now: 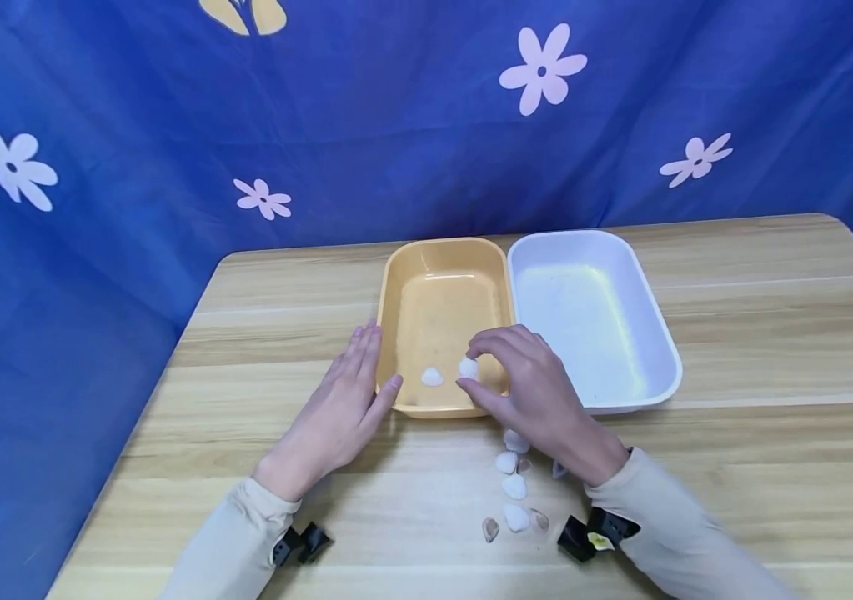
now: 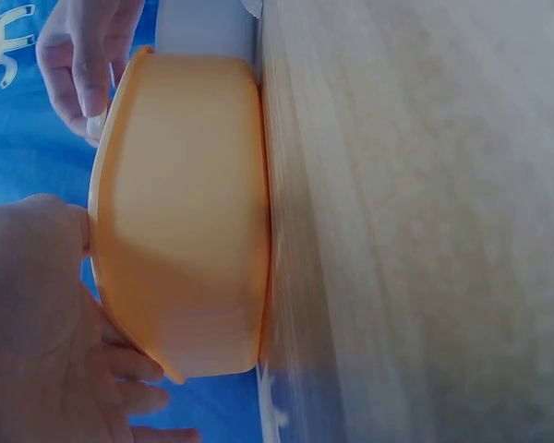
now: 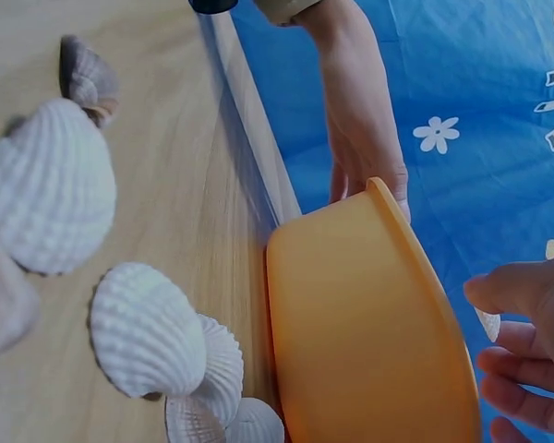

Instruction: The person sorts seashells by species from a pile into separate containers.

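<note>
Right hand (image 1: 534,392) is pinching a small rounded white seashell (image 1: 468,368) over the orange rectangular plastic tray (image 1: 447,308), near right; left hand (image 1: 342,407) is resting straight-fingered at its left rim. Shell's probably light, stiff, brittle; edge pinch suits.

On the table (image 1: 268,333), one tray (image 1: 444,312) has a second tray (image 1: 579,325) at three o'clock, a shell (image 1: 432,377) inside at six, loose shells (image 1: 514,487) outside at five, left hand (image 1: 336,417) at eight, right hand (image 1: 534,387) at four, curtain (image 1: 396,125) behind at twelve.
</note>
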Motion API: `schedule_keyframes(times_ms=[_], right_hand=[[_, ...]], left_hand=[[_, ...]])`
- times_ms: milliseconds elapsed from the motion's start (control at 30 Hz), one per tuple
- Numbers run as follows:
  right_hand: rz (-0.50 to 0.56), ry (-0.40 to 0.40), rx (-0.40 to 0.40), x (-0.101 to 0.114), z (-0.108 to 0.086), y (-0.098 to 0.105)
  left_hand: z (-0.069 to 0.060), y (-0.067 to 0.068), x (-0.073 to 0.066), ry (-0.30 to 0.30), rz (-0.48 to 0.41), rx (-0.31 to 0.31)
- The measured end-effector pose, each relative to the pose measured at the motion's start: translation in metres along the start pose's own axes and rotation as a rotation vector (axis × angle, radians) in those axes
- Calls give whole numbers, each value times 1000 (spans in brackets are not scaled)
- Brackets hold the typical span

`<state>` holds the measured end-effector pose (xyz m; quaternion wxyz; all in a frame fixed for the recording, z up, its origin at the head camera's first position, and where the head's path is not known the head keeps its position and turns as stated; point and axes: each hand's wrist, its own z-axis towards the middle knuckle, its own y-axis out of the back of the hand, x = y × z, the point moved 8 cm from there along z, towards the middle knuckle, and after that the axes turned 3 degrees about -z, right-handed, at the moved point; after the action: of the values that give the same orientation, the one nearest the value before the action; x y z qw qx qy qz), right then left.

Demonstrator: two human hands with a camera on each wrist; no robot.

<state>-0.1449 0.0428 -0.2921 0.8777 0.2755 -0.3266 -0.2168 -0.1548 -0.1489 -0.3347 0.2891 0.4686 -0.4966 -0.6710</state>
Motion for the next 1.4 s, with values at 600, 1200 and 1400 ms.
schedule_keyframes(times_ms=[600, 1200, 1400], right_hand=[[-91, -121, 101, -11, 11, -23], [-187, -198, 183, -8, 24, -49], [-211, -233, 225, -10, 30, -57]], left_hand=[[2, 0, -3, -15, 117, 4], [-3, 1, 2, -2, 108, 12], [-1, -2, 1, -1, 104, 22]])
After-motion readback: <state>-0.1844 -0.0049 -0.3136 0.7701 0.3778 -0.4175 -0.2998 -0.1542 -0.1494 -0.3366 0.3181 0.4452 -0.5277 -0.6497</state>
